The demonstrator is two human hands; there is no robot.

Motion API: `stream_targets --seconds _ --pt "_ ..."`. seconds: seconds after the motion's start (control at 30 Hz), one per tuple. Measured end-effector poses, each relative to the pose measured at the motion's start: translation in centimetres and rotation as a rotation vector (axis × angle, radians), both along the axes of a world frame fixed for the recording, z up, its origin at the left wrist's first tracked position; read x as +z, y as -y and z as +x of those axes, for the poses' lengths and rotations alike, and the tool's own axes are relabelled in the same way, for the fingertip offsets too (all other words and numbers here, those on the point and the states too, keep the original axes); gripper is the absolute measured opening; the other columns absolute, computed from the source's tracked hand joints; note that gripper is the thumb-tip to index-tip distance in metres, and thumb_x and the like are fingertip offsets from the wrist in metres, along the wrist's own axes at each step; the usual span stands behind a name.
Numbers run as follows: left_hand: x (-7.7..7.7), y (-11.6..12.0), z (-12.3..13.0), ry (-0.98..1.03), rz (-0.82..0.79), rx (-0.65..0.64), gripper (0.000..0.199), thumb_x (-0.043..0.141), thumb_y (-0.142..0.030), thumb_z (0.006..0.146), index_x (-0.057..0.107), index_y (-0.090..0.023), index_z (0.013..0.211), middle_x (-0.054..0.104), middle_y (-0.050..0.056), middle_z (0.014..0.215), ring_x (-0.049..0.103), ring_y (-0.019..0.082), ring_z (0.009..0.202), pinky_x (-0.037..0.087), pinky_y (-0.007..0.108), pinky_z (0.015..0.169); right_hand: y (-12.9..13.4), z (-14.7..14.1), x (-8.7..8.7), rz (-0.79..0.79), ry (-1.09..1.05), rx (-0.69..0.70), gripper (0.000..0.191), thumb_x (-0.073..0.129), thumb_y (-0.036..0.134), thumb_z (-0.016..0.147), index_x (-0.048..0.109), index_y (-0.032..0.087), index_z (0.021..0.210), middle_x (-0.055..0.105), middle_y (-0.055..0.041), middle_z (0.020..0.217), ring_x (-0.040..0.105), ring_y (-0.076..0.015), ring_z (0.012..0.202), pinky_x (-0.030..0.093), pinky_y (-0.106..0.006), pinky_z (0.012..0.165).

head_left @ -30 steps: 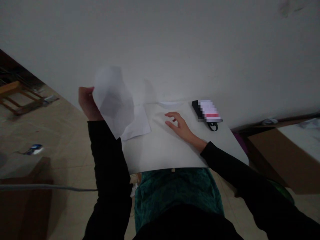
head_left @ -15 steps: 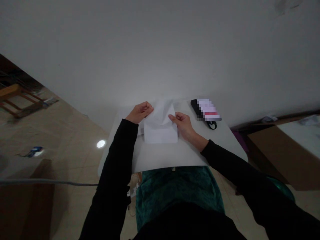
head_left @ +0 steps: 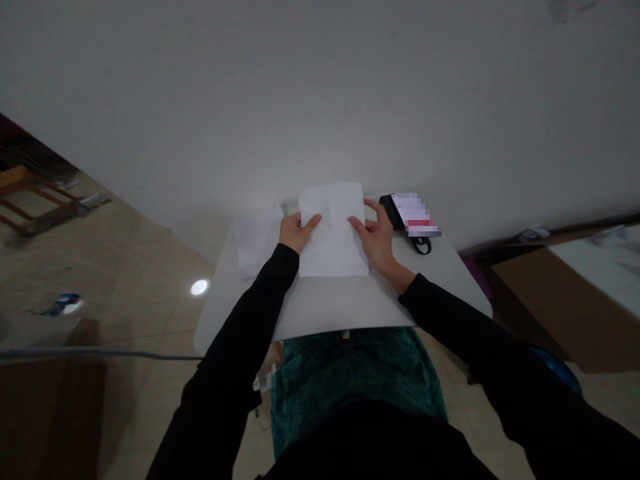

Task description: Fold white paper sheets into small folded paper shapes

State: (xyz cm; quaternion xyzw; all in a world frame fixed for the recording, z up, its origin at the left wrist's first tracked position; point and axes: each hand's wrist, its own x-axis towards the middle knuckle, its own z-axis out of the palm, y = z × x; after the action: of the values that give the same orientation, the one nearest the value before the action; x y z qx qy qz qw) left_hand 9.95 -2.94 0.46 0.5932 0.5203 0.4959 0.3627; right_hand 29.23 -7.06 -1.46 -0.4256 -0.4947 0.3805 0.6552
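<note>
A white sheet of paper (head_left: 334,250) with faint creases is spread open over the small white table (head_left: 320,307). My left hand (head_left: 298,231) grips its left edge, thumb on top and fingers behind. At the right edge, my right hand (head_left: 376,235) pinches the paper with its thumb on the front and fingers at the back. Another white paper (head_left: 257,243) lies on the table to the left, partly under my left forearm.
A black item with a lit, blurred screen (head_left: 417,217) and a dark loop (head_left: 423,245) rest at the table's right. A wall (head_left: 320,100) rises behind. Brown cardboard (head_left: 565,307) stands at the right, a wooden stool (head_left: 25,187) at far left.
The paper, earlier bent over in its upper part, now stands flatter and taller. My left hand has moved right and down onto its left edge, uncovering the other paper. My right hand has shifted slightly right.
</note>
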Motion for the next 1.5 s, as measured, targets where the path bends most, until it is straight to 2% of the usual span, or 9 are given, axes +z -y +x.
stream_targets --seconds 0.07,0.17,0.33,0.5,0.8,0.93,1.13,1.3,1.5 --pt "-0.1 -0.5 -0.6 0.037 0.071 0.034 0.039 0.075 -0.047 0.072 0.074 -0.012 0.088 0.077 0.011 0.088 0.071 0.023 0.078 0.058 0.033 0.068 0.2 0.4 0.2 0.005 0.046 0.064 0.057 0.061 0.058 0.087 0.051 0.033 0.137 0.07 -0.0009 0.089 0.063 -0.0167 0.066 0.053 -0.032 0.059" --pt "-0.2 -1.3 -1.9 0.053 0.137 0.106 0.039 0.074 -0.045 0.072 0.074 -0.01 0.09 0.077 0.012 0.093 0.071 0.022 0.082 0.058 0.033 0.072 -0.1 1.2 0.3 0.052 0.099 0.249 0.036 0.049 0.05 0.094 0.069 0.029 0.116 0.07 -0.0028 0.098 0.067 -0.0173 0.082 0.056 -0.036 0.074" --pt "-0.3 -1.6 -2.2 0.06 0.096 0.139 0.039 0.075 -0.044 0.072 0.074 -0.009 0.09 0.077 0.014 0.094 0.071 0.023 0.083 0.058 0.032 0.071 -1.3 1.7 -0.6 0.18 0.233 0.437 0.038 0.07 0.039 0.082 0.069 0.033 0.12 0.068 -0.0034 0.124 0.065 -0.0212 0.113 0.051 -0.044 0.1" --pt "-0.5 -1.1 -1.3 0.064 0.063 0.1 0.041 0.078 -0.045 0.069 0.075 -0.011 0.091 0.077 0.013 0.094 0.072 0.024 0.085 0.06 0.035 0.073 -1.6 1.7 -0.9 0.199 0.284 0.43 0.021 0.073 0.047 0.08 0.078 0.034 0.095 0.071 -0.0031 0.121 0.066 -0.0227 0.114 0.051 -0.046 0.101" --pt "-0.9 -1.1 -1.7 0.103 -0.186 -0.066 0.054 0.093 -0.036 0.042 0.074 -0.013 0.087 0.077 0.009 0.089 0.071 0.023 0.077 0.06 0.035 0.067 -1.5 2.2 -0.5 0.218 0.316 0.265 0.02 0.066 0.044 0.087 0.078 0.028 0.092 0.074 -0.0036 0.101 0.068 -0.0222 0.099 0.051 -0.043 0.093" --pt "-1.8 -1.6 -1.5 0.207 -0.305 -0.081 0.047 0.087 -0.04 0.052 0.07 -0.018 0.09 0.066 0.0 0.059 0.055 0.012 0.04 0.039 0.024 0.037 -1.6 1.8 -0.5 0.117 0.26 0.181 0.026 0.063 0.049 0.088 0.075 0.026 0.08 0.072 -0.0014 0.087 0.066 -0.0205 0.086 0.052 -0.039 0.084" --pt "-2.4 -1.3 -0.9 0.273 -0.294 -0.187 0.052 0.071 -0.052 0.069 0.06 -0.022 0.11 0.052 -0.007 0.045 0.051 0.011 0.036 0.031 0.02 0.036 -1.7 1.6 -0.4 0.14 0.203 0.068 0.032 0.06 0.047 0.091 0.068 0.024 0.071 0.062 0.0005 0.073 0.056 -0.0161 0.071 0.045 -0.031 0.07" --pt "-1.9 -0.9 -0.4 0.171 -0.18 -0.243 0.091 0.084 -0.046 0.056 0.033 -0.024 0.129 0.065 -0.004 0.068 0.062 0.014 0.049 0.045 0.023 0.047 -2.0 2.4 -0.3 0.098 0.217 -0.07 0.043 0.06 0.053 0.089 0.058 0.02 0.06 0.047 0.0023 0.061 0.043 -0.0126 0.058 0.035 -0.029 0.059" --pt "-0.1 -1.8 -1.8 0.301 0.067 -0.208 0.049 0.057 -0.069 0.081 0.05 -0.024 0.097 0.07 0.01 0.122 0.072 0.019 0.089 0.056 0.034 0.079 -1.6 3.4 1.4 0.127 0.417 0.22 0.04 0.062 0.051 0.087 0.06 0.018 0.064 0.054 0.0004 0.066 0.047 -0.012 0.061 0.034 -0.028 0.058"
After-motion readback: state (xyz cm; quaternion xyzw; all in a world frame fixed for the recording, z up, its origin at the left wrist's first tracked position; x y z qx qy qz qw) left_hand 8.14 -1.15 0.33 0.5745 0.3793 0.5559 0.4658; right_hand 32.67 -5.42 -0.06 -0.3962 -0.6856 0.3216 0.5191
